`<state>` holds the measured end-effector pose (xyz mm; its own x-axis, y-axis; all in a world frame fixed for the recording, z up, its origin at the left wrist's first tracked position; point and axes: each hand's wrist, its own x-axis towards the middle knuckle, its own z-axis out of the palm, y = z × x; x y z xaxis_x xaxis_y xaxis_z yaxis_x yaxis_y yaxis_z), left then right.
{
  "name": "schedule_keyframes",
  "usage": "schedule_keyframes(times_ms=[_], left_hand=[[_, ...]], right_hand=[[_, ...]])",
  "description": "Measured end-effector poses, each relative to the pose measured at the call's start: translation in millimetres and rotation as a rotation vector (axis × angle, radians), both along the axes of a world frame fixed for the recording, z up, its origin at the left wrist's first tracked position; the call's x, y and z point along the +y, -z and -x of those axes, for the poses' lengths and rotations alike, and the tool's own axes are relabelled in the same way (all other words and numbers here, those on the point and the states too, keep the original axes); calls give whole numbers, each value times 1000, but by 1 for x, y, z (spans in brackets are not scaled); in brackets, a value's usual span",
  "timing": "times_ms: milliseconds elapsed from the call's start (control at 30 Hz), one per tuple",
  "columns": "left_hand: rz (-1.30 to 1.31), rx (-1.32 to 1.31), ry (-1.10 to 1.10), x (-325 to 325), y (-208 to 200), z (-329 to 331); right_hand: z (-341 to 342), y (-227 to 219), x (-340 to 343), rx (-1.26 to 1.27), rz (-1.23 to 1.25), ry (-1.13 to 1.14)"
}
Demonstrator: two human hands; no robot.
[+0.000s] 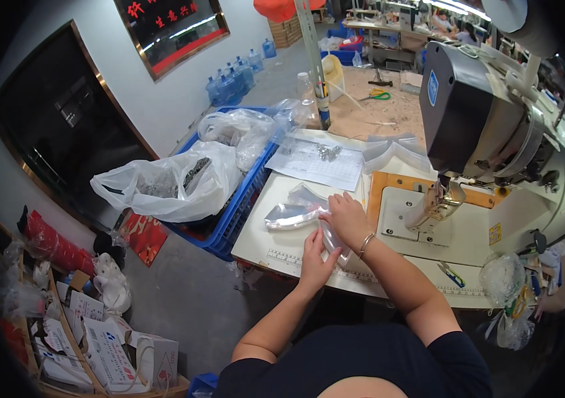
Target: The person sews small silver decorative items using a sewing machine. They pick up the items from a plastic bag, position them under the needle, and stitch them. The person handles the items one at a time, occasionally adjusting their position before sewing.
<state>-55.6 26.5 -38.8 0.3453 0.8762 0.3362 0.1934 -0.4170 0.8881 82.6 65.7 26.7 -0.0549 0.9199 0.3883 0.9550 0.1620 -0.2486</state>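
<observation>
Clear, shiny plastic sheeting [294, 217] lies bent on the white sewing-machine table [262, 240], and part of it runs between my hands. My right hand [347, 217], with a bangle at its wrist, has its fingers closed on the plastic near its upper end. Lower and to the left, my left hand [318, 261] pinches the plastic's lower part from the side. Fingers partly hide the piece, so I cannot tell its full shape. Right of my hands stands the sewing machine [458, 113], its presser foot area apart from them.
A blue crate [229, 232] with white plastic bags [176, 189] adjoins the table's left side. Behind my hands lie a paper sheet [296, 161] with small metal parts and stacked clear pieces [396, 154]. Thread snips [451, 274] lie at the front right.
</observation>
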Motion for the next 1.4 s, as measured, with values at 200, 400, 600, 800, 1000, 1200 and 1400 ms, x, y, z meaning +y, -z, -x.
schedule_keyframes(times_ms=[200, 400, 600, 800, 1000, 1200, 1400], left_hand=[[2, -75, -39, -1, 8, -3], [-103, 126, -133, 3, -28, 8], [-629, 447, -95, 105, -67, 24], [-463, 718, 223, 143, -84, 27], [-533, 648, 263, 145, -68, 32], [-654, 526, 252, 140, -73, 28], [-495, 616, 386, 144, -89, 23]], right_hand=[[2, 18, -3, -114, -226, 11], [6, 8, -2, 85, -193, 96], [9, 4, 2, 42, -285, 53], [10, 5, 0, -44, -275, 72], [7, 9, 0, -70, -320, 56], [10, 7, -1, -36, -282, 65], [9, 12, 1, -73, -264, 63]])
